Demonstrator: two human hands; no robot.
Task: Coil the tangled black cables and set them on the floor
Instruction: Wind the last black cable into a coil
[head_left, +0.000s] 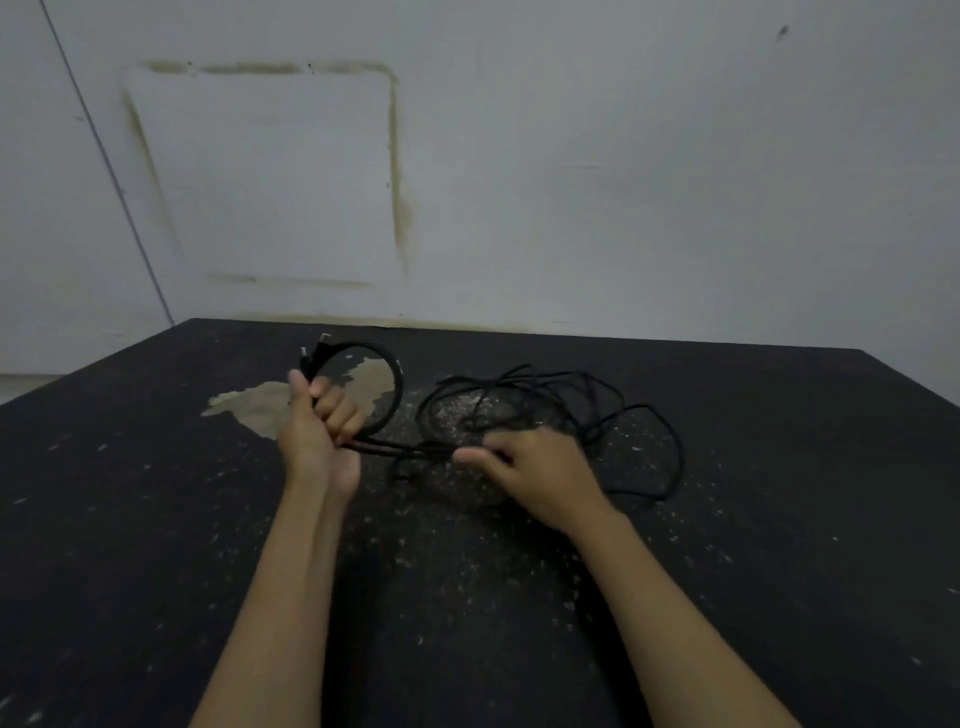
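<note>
On the dark floor (156, 519), the left hand (322, 431) grips a cable loop (387, 374); the right hand (535, 473) pinches tangled cables (571, 400).

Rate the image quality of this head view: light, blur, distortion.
Head view: dim, flat light and no glare; soft throughout, so the tangled black cables merge with the dark floor; wide-angle bending curves the wall line; both the left hand and right hand look slightly smeared.
</note>
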